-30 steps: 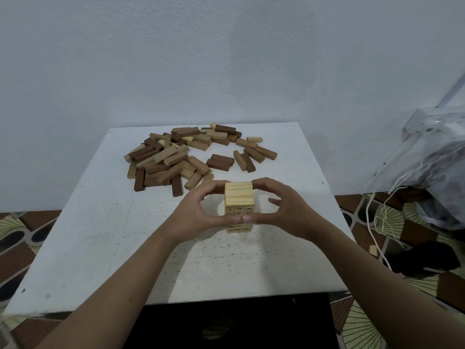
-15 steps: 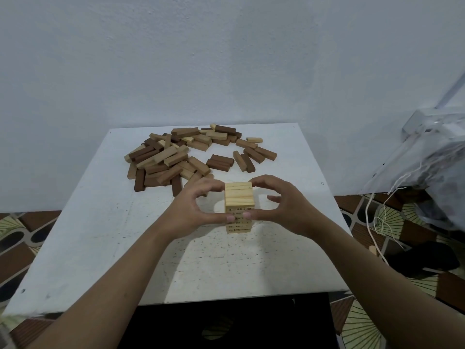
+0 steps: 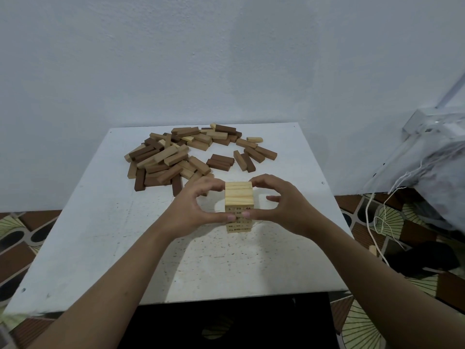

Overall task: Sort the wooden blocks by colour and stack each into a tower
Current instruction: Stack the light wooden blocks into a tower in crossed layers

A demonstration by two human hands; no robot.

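We note both bare forearms reaching in from below. Left hand [image 3: 193,210] and right hand [image 3: 286,205] curl toward each other, thumbs and forefingers pinching the pale wooden block tower [image 3: 239,197] between them.

On the pale yellow wooden block tower [image 3: 239,197], fine light grain on top and small black printed numbers down the near face. In the loose pile of wooden blocks [image 3: 173,157], dark brown, mid brown and light tan mixed together. On the white square table top [image 3: 100,235], fine dark speckles. On the tiled floor [image 3: 25,258], brown and black shapes beside cream fan motifs lined in green. Flat pale grey-blue over the plain wall [image 3: 176,59].
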